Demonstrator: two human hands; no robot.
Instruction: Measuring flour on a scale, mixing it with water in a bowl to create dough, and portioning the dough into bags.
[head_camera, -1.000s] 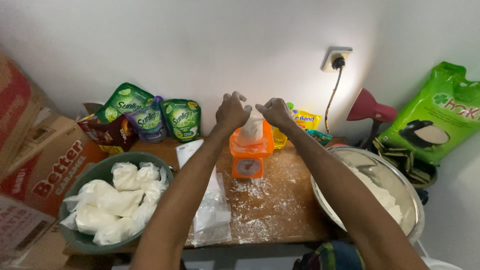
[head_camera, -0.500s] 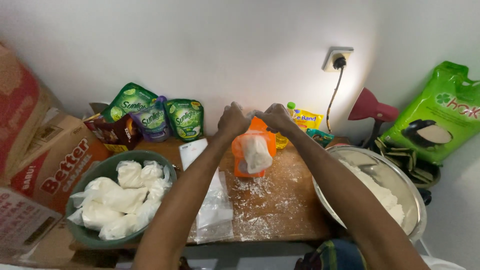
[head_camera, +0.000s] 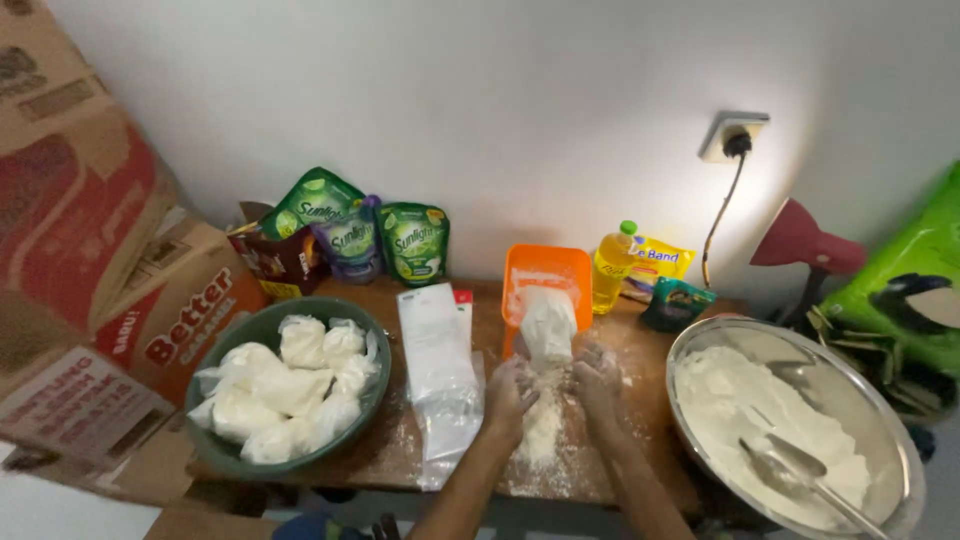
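A clear plastic bag of white flour (head_camera: 548, 325) lies with its filled end on an orange kitchen scale (head_camera: 545, 268) at the middle of the floured wooden table (head_camera: 640, 455). The bag's loose end stretches toward me. My left hand (head_camera: 508, 397) and my right hand (head_camera: 598, 385) are both dusted white and pinch that loose end from either side, close together. A flour-streaked part of the bag hangs between my wrists.
A green bowl (head_camera: 232, 343) with several tied bags of flour sits at left, and a stack of empty plastic bags (head_camera: 438, 360) lies beside it. A metal bowl (head_camera: 700, 342) of flour with a spoon (head_camera: 800, 465) sits at right. Oil bottle (head_camera: 612, 265), green pouches (head_camera: 414, 240), cardboard boxes (head_camera: 150, 310) and a red lamp (head_camera: 800, 238) line the back.
Both hands came down from above the scale toward the table's near edge. The bag, held up before, now lies on the scale tray with its open end pulled toward me.
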